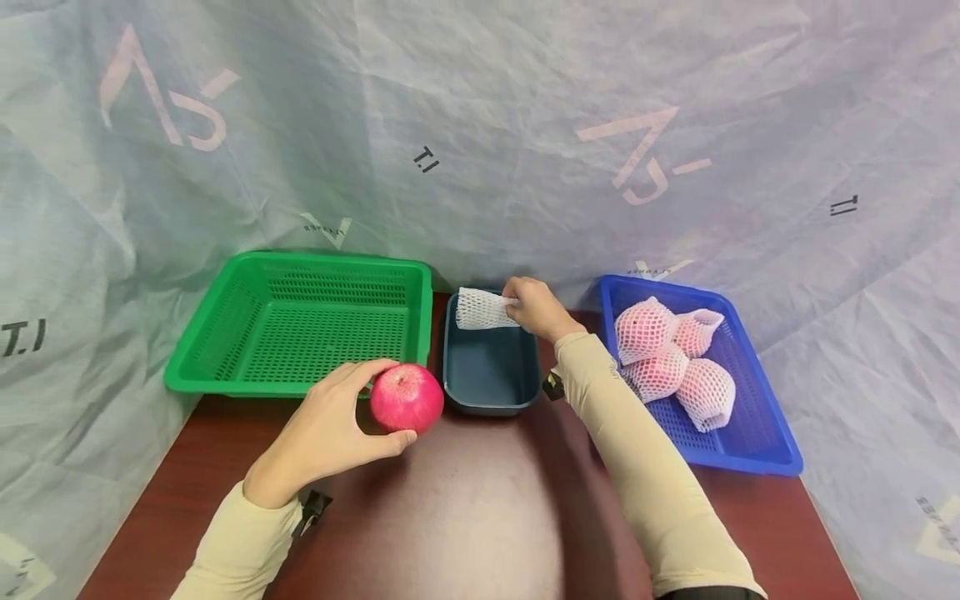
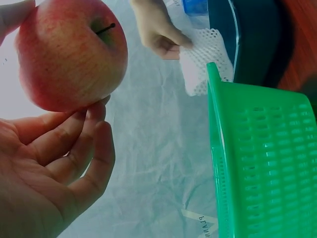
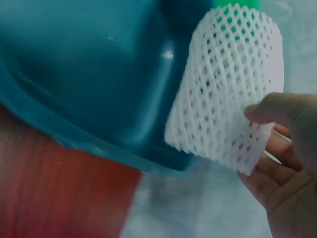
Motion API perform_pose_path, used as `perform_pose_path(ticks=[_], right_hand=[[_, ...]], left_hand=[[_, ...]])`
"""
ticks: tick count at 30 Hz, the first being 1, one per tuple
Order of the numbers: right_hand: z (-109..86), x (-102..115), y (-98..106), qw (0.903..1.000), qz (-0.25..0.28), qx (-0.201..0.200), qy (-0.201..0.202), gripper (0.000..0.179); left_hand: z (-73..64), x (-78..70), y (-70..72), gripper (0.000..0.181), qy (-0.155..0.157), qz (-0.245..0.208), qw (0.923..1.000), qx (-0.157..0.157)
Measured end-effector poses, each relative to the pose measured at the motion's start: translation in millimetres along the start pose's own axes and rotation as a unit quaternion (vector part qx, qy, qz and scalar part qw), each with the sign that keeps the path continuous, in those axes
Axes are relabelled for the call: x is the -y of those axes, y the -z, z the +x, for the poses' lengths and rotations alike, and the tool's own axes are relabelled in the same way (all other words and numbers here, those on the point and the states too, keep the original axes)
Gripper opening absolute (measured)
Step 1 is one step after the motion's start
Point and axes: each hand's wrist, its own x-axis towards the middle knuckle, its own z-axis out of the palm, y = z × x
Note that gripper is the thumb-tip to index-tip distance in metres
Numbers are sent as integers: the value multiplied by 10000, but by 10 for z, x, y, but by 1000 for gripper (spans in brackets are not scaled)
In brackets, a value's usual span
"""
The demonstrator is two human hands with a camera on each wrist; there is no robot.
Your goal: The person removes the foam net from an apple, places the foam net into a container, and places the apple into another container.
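Note:
A bare red apple [image 1: 407, 398] is gripped between the thumb and fingers of my left hand [image 1: 330, 425], held up in front of the green basket's near right corner. In the left wrist view the apple [image 2: 72, 54] shows its stem. My right hand [image 1: 542, 308] pinches one end of a white foam net sleeve [image 1: 483, 309] above the far part of the dark blue bin [image 1: 491, 408]. Seen from the right wrist, the foam net sleeve [image 3: 223, 94] looks hollow, with the thumb pressed on its side.
At the left stands a green perforated basket [image 1: 300, 388] with nothing seen inside. A blue basket [image 1: 757, 462] at the right holds several apples [image 1: 656, 371] in foam nets. Grey printed sheeting [image 1: 495, 125] hangs behind the brown table [image 1: 450, 517].

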Motion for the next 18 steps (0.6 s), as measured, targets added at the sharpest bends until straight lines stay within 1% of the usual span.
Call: perform_pose_path(ticks=[3, 5, 9, 12, 18], right_hand=[[56, -61, -101, 9993, -114, 82, -335, 16], [81, -92, -159, 9989, -127, 124, -439, 17], [116, -138, -271, 9992, -128, 134, -366, 16], [143, -153, -331, 9993, -166, 92, -314, 20], [172, -182, -358, 9986, -207, -61, -485, 31]], left_hand=[[-4, 15, -16, 81, -2, 6, 10000, -14], [-7, 21, -19, 81, 0, 1, 10000, -9], [-13, 34, -21, 79, 2, -8, 10000, -11], [-20, 47, -20, 78, 1, -15, 10000, -24], [-30, 51, -1, 78, 32, 43, 10000, -20]])
